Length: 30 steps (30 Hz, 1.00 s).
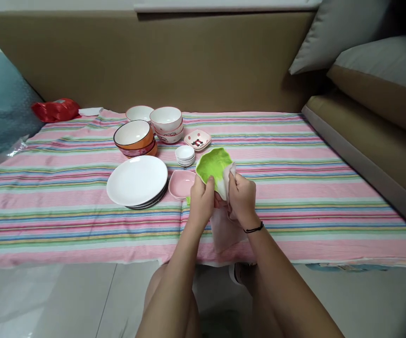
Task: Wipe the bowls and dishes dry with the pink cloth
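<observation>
A green and white cabbage-leaf-shaped dish (pixel 212 164) is tilted up above the striped cloth. My left hand (pixel 202 197) grips its lower left edge, thumb on the inner face. In my right hand (pixel 244 197) a pale cloth (pixel 226 230) is bunched and pressed against the dish's right edge; the rest of it hangs down below. Just left of my left hand lies a pink dish (pixel 181 184), with a bit of green showing beside it. Behind it stands a stack of small white dishes (pixel 185 154).
White plates (pixel 137 180) are stacked at left, with orange bowls (pixel 135 136) behind them and white patterned bowls (pixel 166 119) farther back. A square patterned dish (pixel 197 140) sits near the middle. A red bundle (pixel 55 110) lies far left; cushions (pixel 382 70) line the right.
</observation>
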Available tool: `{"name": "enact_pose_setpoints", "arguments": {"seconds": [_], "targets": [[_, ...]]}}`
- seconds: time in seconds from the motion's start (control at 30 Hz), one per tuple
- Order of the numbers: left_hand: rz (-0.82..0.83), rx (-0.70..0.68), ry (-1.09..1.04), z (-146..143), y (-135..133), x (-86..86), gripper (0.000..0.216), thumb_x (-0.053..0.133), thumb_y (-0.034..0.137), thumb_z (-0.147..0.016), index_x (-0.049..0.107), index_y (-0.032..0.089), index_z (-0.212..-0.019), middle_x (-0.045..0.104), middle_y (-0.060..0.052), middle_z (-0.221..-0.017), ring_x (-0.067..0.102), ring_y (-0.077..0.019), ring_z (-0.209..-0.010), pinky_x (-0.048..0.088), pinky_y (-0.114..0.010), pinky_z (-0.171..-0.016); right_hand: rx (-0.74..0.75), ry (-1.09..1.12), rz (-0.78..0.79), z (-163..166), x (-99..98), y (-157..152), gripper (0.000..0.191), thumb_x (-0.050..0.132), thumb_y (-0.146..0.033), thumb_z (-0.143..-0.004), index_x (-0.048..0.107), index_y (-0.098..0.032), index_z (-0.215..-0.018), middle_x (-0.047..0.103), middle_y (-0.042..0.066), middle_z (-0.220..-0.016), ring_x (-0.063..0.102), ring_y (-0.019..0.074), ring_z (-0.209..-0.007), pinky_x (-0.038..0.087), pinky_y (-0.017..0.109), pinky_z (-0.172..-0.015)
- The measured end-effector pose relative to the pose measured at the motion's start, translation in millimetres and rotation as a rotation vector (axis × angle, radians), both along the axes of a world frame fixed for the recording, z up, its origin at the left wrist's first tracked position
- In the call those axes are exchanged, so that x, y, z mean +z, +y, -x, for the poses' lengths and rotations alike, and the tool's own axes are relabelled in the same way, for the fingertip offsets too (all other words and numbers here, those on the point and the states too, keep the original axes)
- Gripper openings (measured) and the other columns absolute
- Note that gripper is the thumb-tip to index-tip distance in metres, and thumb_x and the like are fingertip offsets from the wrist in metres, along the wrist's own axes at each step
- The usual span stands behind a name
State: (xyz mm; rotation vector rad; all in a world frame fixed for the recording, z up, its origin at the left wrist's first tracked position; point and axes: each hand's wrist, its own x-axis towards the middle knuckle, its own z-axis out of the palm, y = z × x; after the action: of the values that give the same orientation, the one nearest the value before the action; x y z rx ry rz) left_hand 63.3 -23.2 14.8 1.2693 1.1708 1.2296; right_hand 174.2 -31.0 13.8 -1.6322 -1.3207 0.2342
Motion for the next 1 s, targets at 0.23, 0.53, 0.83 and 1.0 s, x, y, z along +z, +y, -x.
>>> {"name": "enact_pose_setpoints", "arguments": {"seconds": [0.23, 0.53, 0.83, 1.0], "targets": [[0.032, 0.028, -0.127, 8.6, 1.9, 0.0, 0.040, 0.045, 0.059, -0.091, 0.046, 0.020, -0.090, 0.050, 0.004, -0.047, 0.049, -0.0148, -0.038, 0.036, -0.024, -0.039, 0.224, 0.446, 0.039, 13.2, -5.3, -5.2, 0.021, 0.047, -0.037, -0.087, 0.052, -0.021, -0.074, 0.058, 0.000, -0.066, 0.051, 0.0141, -0.061, 0.037, 0.025, -0.055], [-0.024, 0.044, -0.156, 21.8, 7.4, 4.7, 0.034, 0.048, 0.054, -0.089, 0.043, 0.020, -0.083, 0.052, 0.004, -0.045, 0.048, -0.0138, -0.033, 0.035, -0.022, -0.034, 0.549, 0.936, 0.272, 6.4, -0.2, -10.0, 0.032, 0.074, -0.039, -0.065, 0.064, -0.018, -0.087, 0.066, 0.002, -0.077, 0.057, 0.0155, -0.063, 0.046, 0.027, -0.058], [0.086, -0.006, -0.220, 21.8, 15.1, 9.1, 0.032, 0.051, 0.049, -0.083, 0.045, 0.018, -0.085, 0.059, -0.002, -0.050, 0.052, -0.0158, -0.036, 0.039, -0.023, -0.037, 0.224, 0.768, 0.172, 5.0, -9.3, -6.0, 0.042, 0.064, -0.048, -0.074, 0.042, -0.020, -0.052, 0.036, -0.005, -0.048, 0.034, 0.0083, -0.048, 0.026, 0.023, -0.044], [0.059, -0.043, -0.190, 20.0, 15.1, 7.4, 0.030, 0.050, 0.048, -0.082, 0.043, 0.019, -0.081, 0.058, -0.001, -0.050, 0.052, -0.0156, -0.036, 0.039, -0.023, -0.036, 0.293, 0.712, 0.172, 3.7, -6.3, -5.5, 0.031, 0.068, -0.043, -0.069, 0.050, -0.018, -0.062, 0.044, -0.004, -0.057, 0.038, 0.0090, -0.054, 0.031, 0.022, -0.049]]}}
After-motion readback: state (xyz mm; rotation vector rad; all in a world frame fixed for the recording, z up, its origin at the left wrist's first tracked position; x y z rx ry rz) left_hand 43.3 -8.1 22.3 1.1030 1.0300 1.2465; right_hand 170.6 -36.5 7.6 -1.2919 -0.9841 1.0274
